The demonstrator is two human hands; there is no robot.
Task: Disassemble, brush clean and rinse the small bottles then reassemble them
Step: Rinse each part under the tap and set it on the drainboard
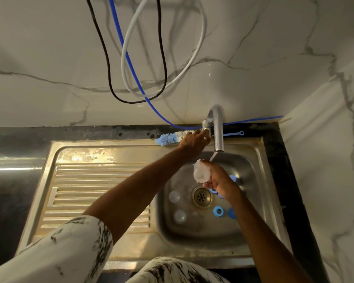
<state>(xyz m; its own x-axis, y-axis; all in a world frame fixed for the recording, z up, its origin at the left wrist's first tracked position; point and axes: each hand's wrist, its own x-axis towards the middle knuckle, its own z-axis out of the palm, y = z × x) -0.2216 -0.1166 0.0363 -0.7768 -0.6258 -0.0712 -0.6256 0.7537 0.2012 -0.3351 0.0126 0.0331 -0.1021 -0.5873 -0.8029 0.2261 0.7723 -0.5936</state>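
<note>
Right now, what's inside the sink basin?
Drain strainer, two clear pieces left of it, blue ring and blue cap right. The right hand, holding a bottle, partly covers other blue pieces.

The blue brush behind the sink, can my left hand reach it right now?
Probably yes. The left hand grips the tap handle right beside the brush, which lies uncovered on the ledge; nothing stands between them, but it must let go first.

White, grey-veined marble tiles covered the back wall point(49, 48) and the side wall point(325, 160) at the right. A black cable point(108, 74), a white hose point(200, 37) and a blue tube point(129, 58) hung down the back wall above a dark surface point(110, 131). The light was dim and warm.
</note>
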